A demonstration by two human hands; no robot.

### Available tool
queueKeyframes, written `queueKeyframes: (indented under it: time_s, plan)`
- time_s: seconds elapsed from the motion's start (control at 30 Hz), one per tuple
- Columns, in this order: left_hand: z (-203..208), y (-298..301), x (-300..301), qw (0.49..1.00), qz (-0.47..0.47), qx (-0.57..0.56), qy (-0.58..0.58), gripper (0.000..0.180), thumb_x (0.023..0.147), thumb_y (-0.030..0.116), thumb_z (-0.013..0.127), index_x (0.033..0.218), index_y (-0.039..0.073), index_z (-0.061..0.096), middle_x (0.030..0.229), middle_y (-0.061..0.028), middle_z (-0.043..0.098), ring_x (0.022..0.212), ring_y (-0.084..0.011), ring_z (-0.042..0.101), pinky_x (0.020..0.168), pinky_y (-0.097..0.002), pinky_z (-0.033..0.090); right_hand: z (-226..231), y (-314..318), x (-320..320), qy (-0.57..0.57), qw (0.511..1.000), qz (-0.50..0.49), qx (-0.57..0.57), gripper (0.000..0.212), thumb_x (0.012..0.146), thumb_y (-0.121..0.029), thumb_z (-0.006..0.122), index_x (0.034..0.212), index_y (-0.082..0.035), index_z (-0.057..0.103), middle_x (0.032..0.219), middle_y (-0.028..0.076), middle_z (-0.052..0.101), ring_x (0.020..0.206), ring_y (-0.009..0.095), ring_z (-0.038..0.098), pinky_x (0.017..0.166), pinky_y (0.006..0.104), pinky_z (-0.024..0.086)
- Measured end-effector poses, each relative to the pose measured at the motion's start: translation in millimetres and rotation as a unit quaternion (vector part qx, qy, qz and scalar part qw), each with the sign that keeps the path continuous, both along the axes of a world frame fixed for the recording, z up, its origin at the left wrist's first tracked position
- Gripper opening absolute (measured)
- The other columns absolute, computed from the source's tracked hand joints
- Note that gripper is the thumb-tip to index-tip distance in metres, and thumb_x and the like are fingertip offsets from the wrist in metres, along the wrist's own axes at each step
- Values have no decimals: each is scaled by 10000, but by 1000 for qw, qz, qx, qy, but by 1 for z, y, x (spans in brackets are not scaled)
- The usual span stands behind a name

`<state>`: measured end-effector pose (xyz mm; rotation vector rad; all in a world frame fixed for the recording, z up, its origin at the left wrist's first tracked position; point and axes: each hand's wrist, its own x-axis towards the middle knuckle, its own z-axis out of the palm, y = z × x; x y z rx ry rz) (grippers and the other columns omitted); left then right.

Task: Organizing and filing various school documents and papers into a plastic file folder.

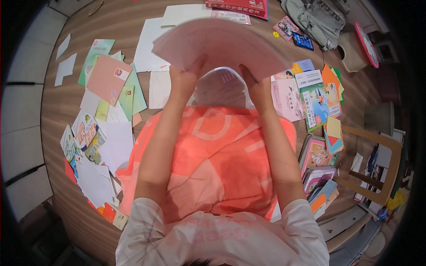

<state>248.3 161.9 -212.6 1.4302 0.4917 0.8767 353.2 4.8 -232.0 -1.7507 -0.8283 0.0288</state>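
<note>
Raised pink paper (pixel 222 42) blocks 12 o'clock. At 11, a bare brown strip (pixel 126 29) offers passage beside the folders (pixel 108 75) crowding 10 (loose white sheets (pixel 116 139) choke 9). Books (pixel 316 99) bar 2; a wooden frame (pixel 393 170), probably a stool's, obstructs the distorted rim past 3.

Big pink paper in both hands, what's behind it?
Past the pink paper, white sheets show at upper left and a red book beyond the top edge; whatever it covers can't be seen.
</note>
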Motion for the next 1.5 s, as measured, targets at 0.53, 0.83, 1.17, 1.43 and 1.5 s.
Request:
queueKeyframes:
  time_s: [0.53,0.83,1.17,1.43,1.5]
  plan:
    - [-21,24,6,995,-49,24,80,263,760,66,710,1006,2,641,973,-71,650,894,-161,592,785,-292,468,-6,6,21,-34,998,13,-58,178,835,-142,622,959,-19,650,834,186,657,764,303,656,661,338,487]
    - [-37,3,14,995,-6,88,51,182,798,88,679,957,0,667,813,-77,677,736,-109,602,664,-270,472,-22,7,21,-52,997,-39,-34,169,846,-123,599,960,-6,639,845,202,649,771,371,627,681,377,476]
    - [-32,-10,18,992,5,33,122,234,801,154,681,961,-14,650,891,-78,672,824,-117,598,714,-263,456,-14,12,19,-102,991,-72,-56,203,868,-156,561,981,4,612,837,228,629,767,423,597,657,419,463]
    - [-38,-13,16,981,25,176,71,219,821,145,615,990,8,641,694,-136,626,607,-105,539,567,-285,438,-26,11,14,-92,995,-47,-10,218,878,-160,547,1022,-6,601,952,230,612,904,450,547,779,423,439]
    - [-38,-13,11,985,17,147,87,214,820,147,622,974,0,644,699,-132,633,609,-108,544,573,-288,443,-23,8,14,-74,995,-35,-59,214,881,-177,544,995,-6,605,872,241,611,839,443,568,714,427,452]
